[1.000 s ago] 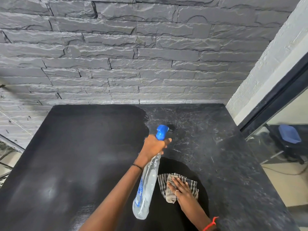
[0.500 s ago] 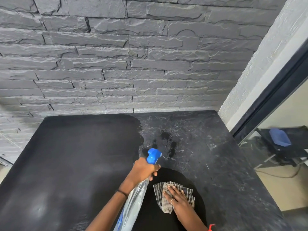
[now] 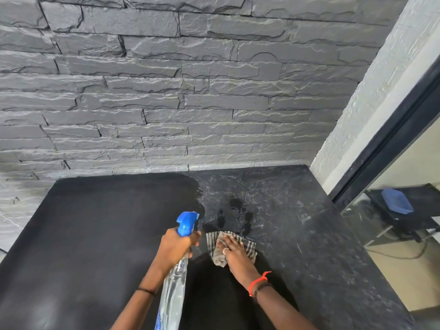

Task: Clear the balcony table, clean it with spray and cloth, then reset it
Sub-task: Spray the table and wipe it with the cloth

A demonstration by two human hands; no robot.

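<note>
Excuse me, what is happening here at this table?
A person is cleaning a dark table. The left hand holds a spray bottle, nozzle aimed at the tabletop. The right hand presses a checked cloth flat. Wet spots lie just beyond the cloth, not yet wiped.

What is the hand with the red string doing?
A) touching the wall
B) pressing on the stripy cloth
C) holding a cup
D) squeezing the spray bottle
B: the right hand, with the red string at its wrist, lies flat on the cloth on the table; the left hand holds the spray bottle.
</note>
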